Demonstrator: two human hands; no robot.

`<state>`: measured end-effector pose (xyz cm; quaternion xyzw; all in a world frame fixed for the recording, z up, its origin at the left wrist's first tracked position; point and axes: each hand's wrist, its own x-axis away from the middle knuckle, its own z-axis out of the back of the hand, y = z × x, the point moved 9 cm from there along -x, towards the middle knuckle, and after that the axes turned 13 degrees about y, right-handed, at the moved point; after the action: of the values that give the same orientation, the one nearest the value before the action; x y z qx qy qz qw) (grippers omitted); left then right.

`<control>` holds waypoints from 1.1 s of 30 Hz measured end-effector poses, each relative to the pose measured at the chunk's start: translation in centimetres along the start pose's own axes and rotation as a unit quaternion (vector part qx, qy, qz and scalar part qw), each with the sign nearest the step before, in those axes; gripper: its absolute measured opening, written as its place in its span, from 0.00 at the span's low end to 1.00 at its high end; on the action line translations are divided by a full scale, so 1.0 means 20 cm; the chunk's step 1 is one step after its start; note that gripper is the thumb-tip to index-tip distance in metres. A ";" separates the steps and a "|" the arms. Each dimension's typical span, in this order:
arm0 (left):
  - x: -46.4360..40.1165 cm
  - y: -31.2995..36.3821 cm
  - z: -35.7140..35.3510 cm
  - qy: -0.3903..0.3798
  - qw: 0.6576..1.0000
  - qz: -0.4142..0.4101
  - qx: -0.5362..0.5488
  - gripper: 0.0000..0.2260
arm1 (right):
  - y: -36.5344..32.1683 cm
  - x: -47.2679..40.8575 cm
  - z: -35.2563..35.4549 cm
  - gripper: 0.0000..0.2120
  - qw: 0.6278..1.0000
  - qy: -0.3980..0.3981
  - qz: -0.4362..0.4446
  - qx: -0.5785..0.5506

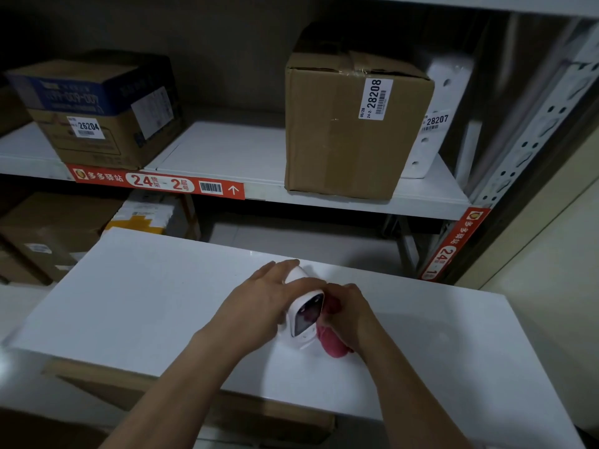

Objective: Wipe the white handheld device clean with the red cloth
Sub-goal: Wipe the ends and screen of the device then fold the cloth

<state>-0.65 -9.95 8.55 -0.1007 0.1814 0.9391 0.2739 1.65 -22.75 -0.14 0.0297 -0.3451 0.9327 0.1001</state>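
Observation:
The white handheld device (pixel 304 314) stands tilted on the white table (pixel 136 303), its dark screen facing me. My left hand (pixel 259 296) holds it from the left, thumb curled over its top edge and fingers reaching past its far end. My right hand (pixel 348 314) grips the bunched red cloth (pixel 332 343) and presses it against the device's right side. Much of the cloth is hidden under that hand.
A white shelf rack (pixel 324 202) rises behind the table, bearing a cardboard box labelled 28208 (pixel 350 124), a box labelled 26204 (pixel 97 108) and a white parcel (pixel 437 124). More boxes (pixel 48 234) sit on the lower level at the left.

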 end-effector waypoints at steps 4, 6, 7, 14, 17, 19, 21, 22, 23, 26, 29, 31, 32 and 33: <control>0.03 -0.05 -0.07 -0.023 0.998 0.032 -0.041 0.44 | 0.01 0.01 0.01 0.11 1.000 0.003 0.004 -0.013; 0.07 -0.10 -0.10 -0.041 0.992 0.113 -0.028 0.44 | 0.01 0.01 0.02 0.10 0.999 0.015 0.013 -0.038; 0.11 -0.14 -0.13 -0.056 0.983 0.174 -0.005 0.44 | 0.01 0.02 0.02 0.11 0.999 0.014 0.013 -0.050; 0.23 -0.25 -0.25 -0.041 0.884 0.398 0.242 0.20 | 0.05 0.02 -0.02 0.17 0.998 0.013 -0.023 -0.052; 0.20 -0.29 -0.25 -0.010 0.880 0.398 0.261 0.18 | 0.01 0.03 -0.08 0.14 0.997 0.007 -0.030 -0.065; 0.20 -0.32 -0.24 0.000 0.876 0.400 0.271 0.16 | -0.01 0.03 -0.12 0.09 0.998 0.010 -0.024 -0.061; 0.20 -0.34 -0.24 0.004 0.875 0.394 0.280 0.16 | -0.01 0.02 -0.14 0.08 0.997 0.013 -0.029 -0.064; 0.20 -0.35 -0.24 0.007 0.876 0.390 0.284 0.17 | -0.01 0.01 -0.15 0.08 0.997 0.013 -0.033 -0.066; 0.19 -0.36 -0.24 0.011 0.877 0.384 0.288 0.18 | -0.01 0.01 -0.15 0.08 0.997 0.011 -0.032 -0.066; 0.18 -0.36 -0.24 0.014 0.877 0.374 0.301 0.19 | 0.00 0.03 -0.14 0.09 0.996 0.002 -0.032 -0.084; 0.17 -0.33 -0.22 0.013 0.874 0.361 0.326 0.21 | 0.03 0.05 -0.10 0.19 0.985 0.000 -0.069 -0.158; 0.17 -0.32 -0.20 0.016 0.873 0.340 0.349 0.25 | 0.02 0.06 -0.05 0.22 0.973 0.006 -0.092 -0.211; 0.17 -0.32 -0.19 0.017 0.871 0.329 0.364 0.27 | 0.01 0.06 -0.03 0.20 0.965 0.008 -0.100 -0.242; 0.17 -0.32 -0.17 0.018 0.868 0.319 0.380 0.28 | 0.00 0.06 -0.01 0.18 0.952 0.009 -0.110 -0.286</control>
<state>0.40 -4.68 2.67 0.0579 0.5509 0.8321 -0.0269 0.51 -22.42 -0.19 0.0291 -0.5913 0.7783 0.2093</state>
